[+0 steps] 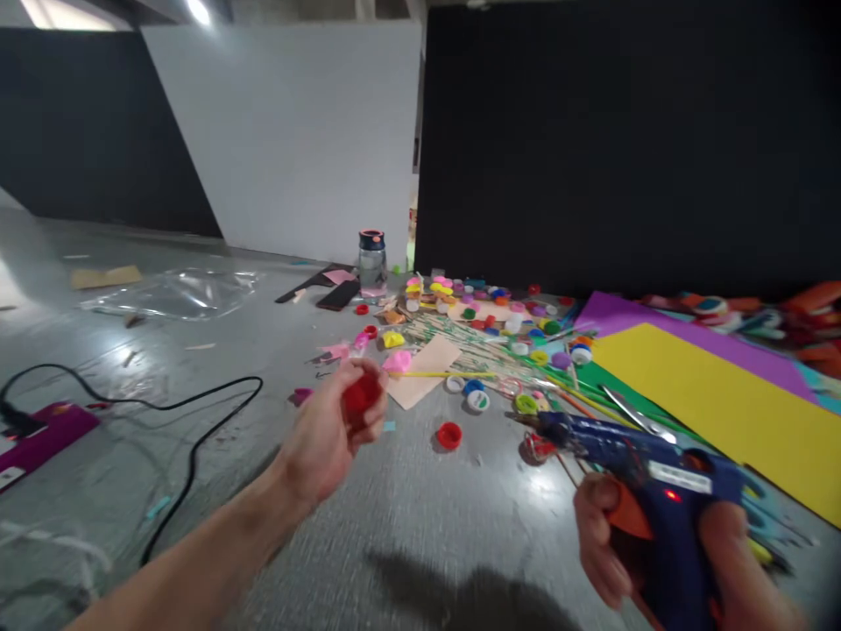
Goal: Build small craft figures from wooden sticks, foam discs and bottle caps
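My left hand, stretched out over the table, has its fingers wrapped round a red bottle cap. The fingers partly cover the cap. At the lower right, my right hand grips a blue hot glue gun by its handle. Its nozzle points left, the orange trigger lies under my fingers, and a small red light glows on its side. Between the two hands another red bottle cap lies on the table, near white and blue bottle caps.
Sticks, coloured caps and paper scraps spread across the middle. Yellow sheet and scissors lie on the right. A water bottle stands at the back. At left are clear plastic packaging, a black cord and a purple power strip.
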Available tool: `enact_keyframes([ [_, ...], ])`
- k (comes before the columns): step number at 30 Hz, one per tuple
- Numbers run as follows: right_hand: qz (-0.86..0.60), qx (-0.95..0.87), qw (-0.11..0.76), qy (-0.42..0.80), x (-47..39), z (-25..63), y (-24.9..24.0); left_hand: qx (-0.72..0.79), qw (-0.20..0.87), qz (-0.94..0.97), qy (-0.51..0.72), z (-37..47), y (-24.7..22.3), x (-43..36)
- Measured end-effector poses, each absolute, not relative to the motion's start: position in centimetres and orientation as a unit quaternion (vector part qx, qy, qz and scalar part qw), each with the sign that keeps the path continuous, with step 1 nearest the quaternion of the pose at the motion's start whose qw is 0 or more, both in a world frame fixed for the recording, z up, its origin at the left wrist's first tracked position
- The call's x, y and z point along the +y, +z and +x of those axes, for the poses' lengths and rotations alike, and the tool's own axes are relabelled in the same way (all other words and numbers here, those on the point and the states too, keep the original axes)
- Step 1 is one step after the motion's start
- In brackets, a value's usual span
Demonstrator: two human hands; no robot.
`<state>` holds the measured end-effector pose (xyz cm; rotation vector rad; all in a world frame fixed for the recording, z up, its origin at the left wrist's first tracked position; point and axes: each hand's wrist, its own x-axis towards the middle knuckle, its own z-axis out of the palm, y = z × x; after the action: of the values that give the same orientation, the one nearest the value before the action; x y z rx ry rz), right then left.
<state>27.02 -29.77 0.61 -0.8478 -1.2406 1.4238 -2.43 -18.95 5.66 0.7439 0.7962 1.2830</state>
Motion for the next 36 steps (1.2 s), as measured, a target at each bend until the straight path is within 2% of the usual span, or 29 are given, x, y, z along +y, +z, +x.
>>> enact_keyframes([
  [8,-0.313,-0.434,0.544,0.646,-30.3,25.1,1.9,0.402,0.7,0.414,0.421,-0.5,2.7,-20.1],
  [14,-0.359,-0.511,0.505,0.596,-30.7,25.7,2.1,0.436,0.693,0.39,0.421,0.2,2.4,-19.8],
  [21,-0.394,-0.56,0.496,0.533,-30.9,25.8,2.3,0.461,0.728,0.375,0.344,0.4,1.7,-20.3],
  [27,-0.407,-0.582,0.48,0.515,-31.0,25.6,2.5,0.412,0.774,0.381,0.293,1.0,2.0,-21.4],
  [31,-0.402,-0.579,0.488,0.515,-31.1,25.5,1.4,0.397,0.773,0.394,0.3,1.1,2.1,-21.6],
  [36,-0.425,-0.531,0.503,0.534,-31.8,26.1,-0.3,0.355,0.767,0.377,0.378,1.1,1.6,-21.5],
])
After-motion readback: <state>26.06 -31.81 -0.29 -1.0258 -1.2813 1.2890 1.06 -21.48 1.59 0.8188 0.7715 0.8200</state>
